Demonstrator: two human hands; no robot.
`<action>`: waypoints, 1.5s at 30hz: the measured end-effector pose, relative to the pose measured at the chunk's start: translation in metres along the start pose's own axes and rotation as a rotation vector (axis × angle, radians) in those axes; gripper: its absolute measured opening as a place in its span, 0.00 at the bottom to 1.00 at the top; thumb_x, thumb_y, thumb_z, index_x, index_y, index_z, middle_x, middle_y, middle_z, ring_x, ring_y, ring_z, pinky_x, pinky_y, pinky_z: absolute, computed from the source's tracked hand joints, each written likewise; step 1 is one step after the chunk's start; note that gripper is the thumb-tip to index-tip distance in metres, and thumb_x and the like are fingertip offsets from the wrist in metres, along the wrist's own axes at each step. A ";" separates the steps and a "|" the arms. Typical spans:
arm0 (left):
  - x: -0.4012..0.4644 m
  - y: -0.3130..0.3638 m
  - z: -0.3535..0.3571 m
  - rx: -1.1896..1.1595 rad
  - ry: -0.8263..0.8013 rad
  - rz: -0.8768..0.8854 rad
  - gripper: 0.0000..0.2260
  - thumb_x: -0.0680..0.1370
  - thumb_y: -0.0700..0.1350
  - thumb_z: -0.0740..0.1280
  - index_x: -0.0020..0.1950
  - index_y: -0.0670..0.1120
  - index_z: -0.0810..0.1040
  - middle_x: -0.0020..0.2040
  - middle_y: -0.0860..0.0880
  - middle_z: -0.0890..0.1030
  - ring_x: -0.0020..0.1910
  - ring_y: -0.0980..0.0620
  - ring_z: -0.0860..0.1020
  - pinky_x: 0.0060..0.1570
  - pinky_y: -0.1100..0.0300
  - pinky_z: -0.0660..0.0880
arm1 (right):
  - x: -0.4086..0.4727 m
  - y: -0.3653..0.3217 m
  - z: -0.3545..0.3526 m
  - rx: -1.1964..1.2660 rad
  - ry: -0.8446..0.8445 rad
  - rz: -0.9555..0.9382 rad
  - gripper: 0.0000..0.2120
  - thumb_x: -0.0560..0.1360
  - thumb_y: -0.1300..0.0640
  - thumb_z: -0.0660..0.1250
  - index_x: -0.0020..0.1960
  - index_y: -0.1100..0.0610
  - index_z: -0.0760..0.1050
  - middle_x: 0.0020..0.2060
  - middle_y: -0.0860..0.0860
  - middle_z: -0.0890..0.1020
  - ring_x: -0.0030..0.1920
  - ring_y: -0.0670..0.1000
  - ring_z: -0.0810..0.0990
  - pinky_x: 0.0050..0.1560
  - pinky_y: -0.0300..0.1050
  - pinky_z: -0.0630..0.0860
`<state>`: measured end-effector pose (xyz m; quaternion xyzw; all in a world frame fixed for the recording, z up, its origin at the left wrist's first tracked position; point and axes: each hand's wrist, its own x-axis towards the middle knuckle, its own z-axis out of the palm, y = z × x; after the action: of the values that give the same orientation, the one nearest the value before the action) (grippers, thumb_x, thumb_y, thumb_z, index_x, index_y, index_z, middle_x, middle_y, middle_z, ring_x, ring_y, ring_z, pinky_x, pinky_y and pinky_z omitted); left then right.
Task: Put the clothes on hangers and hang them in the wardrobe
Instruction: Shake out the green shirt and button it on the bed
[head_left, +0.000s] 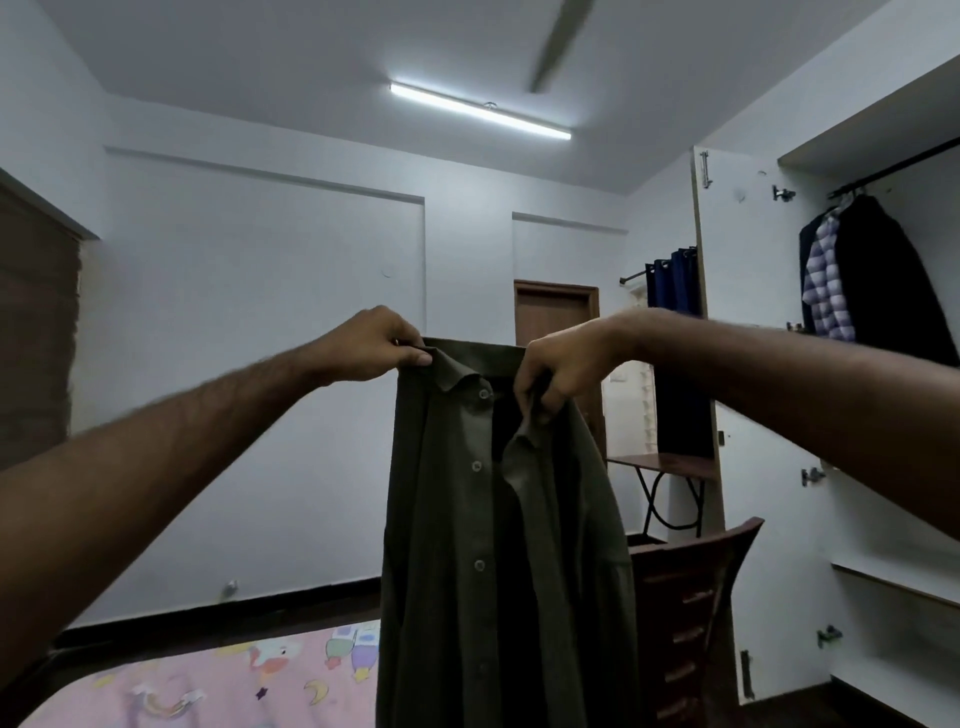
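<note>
Between the hands hangs an olive shirt, held up at chest height in front of the white wall. Left hand pinches the collar's left end; right hand grips the right front edge just below the collar, so the shirt droops open, buttons showing. Below lies a bed with a pink printed sheet. At right the wardrobe stands open, a checked shirt and dark jacket on its rail. A chair stands near its door.

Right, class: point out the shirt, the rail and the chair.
shirt (457, 519), head view, front panel beside the buttons.
rail (893, 169), head view, bare stretch of bar.
chair (691, 597), head view, slatted back.
</note>
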<state>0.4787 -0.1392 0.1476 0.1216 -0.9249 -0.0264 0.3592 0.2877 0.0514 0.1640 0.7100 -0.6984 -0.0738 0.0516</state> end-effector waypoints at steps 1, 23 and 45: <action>-0.001 -0.002 0.002 -0.025 0.022 -0.005 0.05 0.79 0.46 0.71 0.44 0.49 0.85 0.39 0.54 0.83 0.41 0.58 0.78 0.42 0.62 0.71 | 0.000 0.000 0.002 0.034 0.003 -0.038 0.05 0.78 0.60 0.70 0.52 0.53 0.84 0.41 0.40 0.84 0.45 0.39 0.80 0.49 0.36 0.74; -0.008 0.015 0.015 -0.319 0.277 0.057 0.02 0.75 0.45 0.76 0.47 0.50 0.86 0.43 0.52 0.85 0.42 0.52 0.83 0.44 0.54 0.82 | 0.025 0.010 0.029 0.301 0.619 -0.092 0.04 0.80 0.54 0.69 0.53 0.50 0.82 0.50 0.45 0.82 0.53 0.45 0.80 0.56 0.43 0.77; -0.061 -0.007 0.096 -0.569 -0.040 -0.212 0.13 0.79 0.53 0.70 0.60 0.48 0.77 0.58 0.53 0.80 0.57 0.51 0.80 0.52 0.52 0.80 | 0.020 0.031 -0.019 0.355 0.881 -0.068 0.17 0.77 0.72 0.57 0.45 0.51 0.75 0.42 0.47 0.78 0.44 0.45 0.76 0.45 0.40 0.72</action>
<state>0.4593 -0.1353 0.0360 0.1115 -0.8694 -0.3244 0.3556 0.2610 0.0307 0.1872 0.6939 -0.5882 0.3532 0.2185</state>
